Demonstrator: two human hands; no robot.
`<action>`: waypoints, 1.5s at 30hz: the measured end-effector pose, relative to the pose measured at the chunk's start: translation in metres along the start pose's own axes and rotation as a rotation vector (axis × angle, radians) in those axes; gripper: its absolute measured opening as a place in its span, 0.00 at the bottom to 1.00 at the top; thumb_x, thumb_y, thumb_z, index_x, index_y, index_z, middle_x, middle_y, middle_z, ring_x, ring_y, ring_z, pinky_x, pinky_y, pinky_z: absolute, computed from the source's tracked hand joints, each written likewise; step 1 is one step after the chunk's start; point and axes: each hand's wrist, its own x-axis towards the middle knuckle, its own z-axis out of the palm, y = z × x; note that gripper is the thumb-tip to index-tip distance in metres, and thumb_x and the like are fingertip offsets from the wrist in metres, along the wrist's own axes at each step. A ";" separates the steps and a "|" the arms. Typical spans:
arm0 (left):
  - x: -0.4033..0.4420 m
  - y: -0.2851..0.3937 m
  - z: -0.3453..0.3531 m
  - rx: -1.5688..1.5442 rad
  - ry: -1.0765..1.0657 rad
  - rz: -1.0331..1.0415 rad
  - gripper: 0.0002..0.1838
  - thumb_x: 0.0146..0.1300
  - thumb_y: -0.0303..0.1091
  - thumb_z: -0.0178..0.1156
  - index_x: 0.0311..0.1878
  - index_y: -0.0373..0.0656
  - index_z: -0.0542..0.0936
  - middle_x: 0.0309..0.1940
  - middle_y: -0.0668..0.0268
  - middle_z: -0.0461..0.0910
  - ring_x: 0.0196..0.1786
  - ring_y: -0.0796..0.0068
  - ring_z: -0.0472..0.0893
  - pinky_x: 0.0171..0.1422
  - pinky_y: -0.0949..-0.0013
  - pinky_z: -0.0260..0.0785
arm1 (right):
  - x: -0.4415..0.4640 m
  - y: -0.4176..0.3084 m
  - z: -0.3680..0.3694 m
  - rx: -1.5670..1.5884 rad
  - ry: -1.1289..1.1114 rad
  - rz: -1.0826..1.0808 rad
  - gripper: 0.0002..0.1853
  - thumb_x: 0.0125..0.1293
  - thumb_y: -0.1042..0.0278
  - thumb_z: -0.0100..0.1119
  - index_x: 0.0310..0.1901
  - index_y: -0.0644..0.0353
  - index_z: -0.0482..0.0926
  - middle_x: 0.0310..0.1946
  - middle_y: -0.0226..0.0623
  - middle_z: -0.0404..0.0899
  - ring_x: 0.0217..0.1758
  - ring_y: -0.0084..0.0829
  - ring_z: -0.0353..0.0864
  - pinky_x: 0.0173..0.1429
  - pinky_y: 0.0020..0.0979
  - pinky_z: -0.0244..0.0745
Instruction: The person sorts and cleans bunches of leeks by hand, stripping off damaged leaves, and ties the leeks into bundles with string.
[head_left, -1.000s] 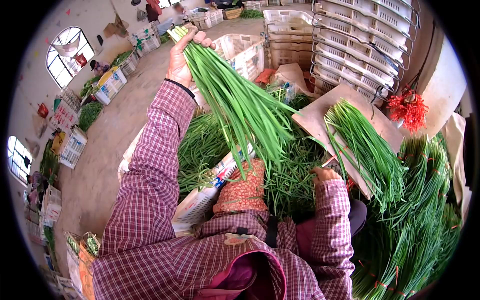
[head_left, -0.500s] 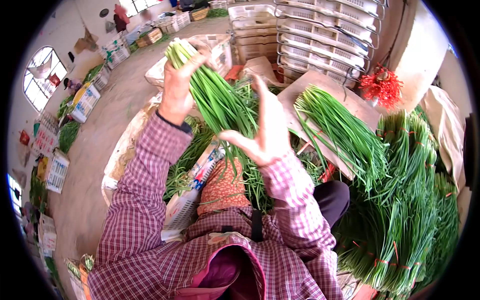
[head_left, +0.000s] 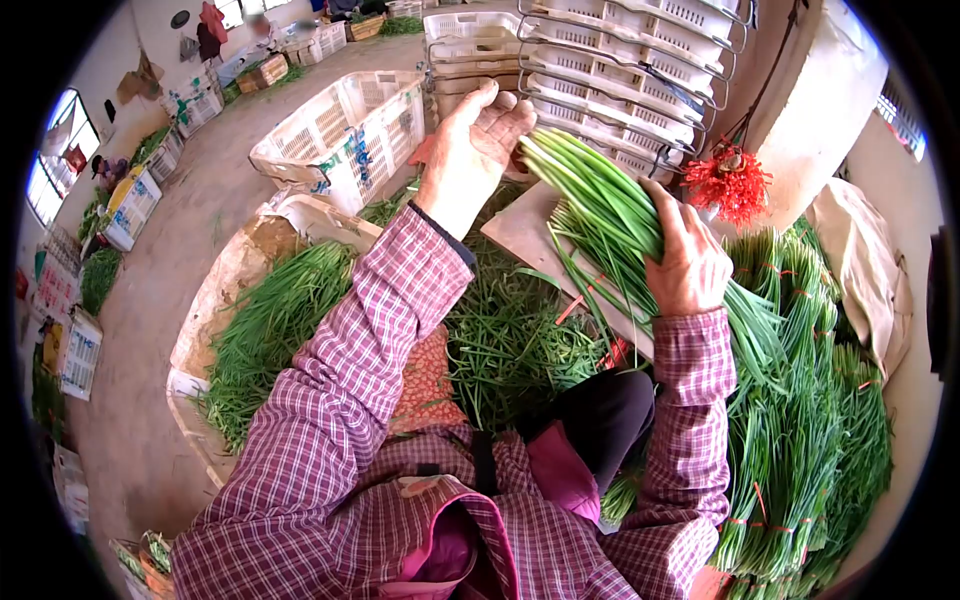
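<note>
A bunch of long green stalks (head_left: 597, 183) with pale ends lies over the tilted board (head_left: 520, 228), overlapping other stalks there. Around the right side of this bunch, my right hand (head_left: 688, 250) has its fingers closed. My left hand (head_left: 478, 140) is raised beside the pale ends, palm showing and fingers apart, holding nothing. Below the board, loose greens (head_left: 510, 340) lie in a heap near my knee. How much of the pile on the board belongs to the held bunch cannot be told.
Tied green bundles (head_left: 790, 440) are piled at the right. A lined basket of greens (head_left: 285, 310) stands at the left, an empty white crate (head_left: 355, 140) behind it. Stacked crates (head_left: 620, 70) rise beyond the board, near hanging red ties (head_left: 727, 185). People sit far back.
The bunch has moved right, from my left hand onto the board, and my right hand has closed on it. My left hand has let go and opened. The view has turned right.
</note>
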 end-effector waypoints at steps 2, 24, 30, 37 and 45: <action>0.006 -0.007 -0.018 0.152 0.008 0.063 0.07 0.67 0.33 0.56 0.38 0.39 0.78 0.35 0.60 0.82 0.42 0.66 0.83 0.54 0.64 0.76 | -0.010 0.027 0.012 -0.071 -0.142 0.074 0.36 0.47 0.74 0.65 0.61 0.35 0.70 0.33 0.34 0.77 0.37 0.38 0.82 0.40 0.38 0.78; 0.080 -0.247 -0.102 1.884 -0.622 0.358 0.21 0.68 0.42 0.51 0.57 0.36 0.73 0.54 0.56 0.75 0.61 0.61 0.71 0.67 0.57 0.57 | -0.032 0.105 0.174 0.142 -0.632 0.289 0.53 0.38 0.45 0.75 0.69 0.43 0.61 0.62 0.39 0.66 0.68 0.44 0.62 0.68 0.54 0.56; 0.103 -0.219 -0.108 1.574 -0.807 -0.047 0.34 0.67 0.51 0.52 0.68 0.36 0.63 0.64 0.49 0.66 0.70 0.57 0.63 0.76 0.55 0.49 | -0.034 0.117 0.201 -0.046 -0.741 0.318 0.62 0.31 0.33 0.75 0.72 0.40 0.57 0.61 0.38 0.68 0.65 0.44 0.67 0.66 0.56 0.57; 0.074 -0.147 -0.111 1.935 -1.327 0.134 0.65 0.38 0.55 0.75 0.75 0.42 0.46 0.75 0.54 0.46 0.78 0.59 0.46 0.80 0.47 0.35 | -0.040 0.119 0.203 0.027 -0.696 0.304 0.57 0.32 0.35 0.75 0.69 0.40 0.62 0.57 0.39 0.72 0.61 0.44 0.72 0.64 0.52 0.63; 0.102 -0.212 -0.087 1.997 -1.309 0.199 0.70 0.29 0.43 0.80 0.76 0.45 0.45 0.74 0.54 0.50 0.77 0.59 0.49 0.79 0.48 0.40 | -0.044 0.123 0.206 0.010 -0.616 0.246 0.55 0.35 0.35 0.74 0.64 0.60 0.67 0.55 0.43 0.74 0.56 0.46 0.75 0.61 0.45 0.69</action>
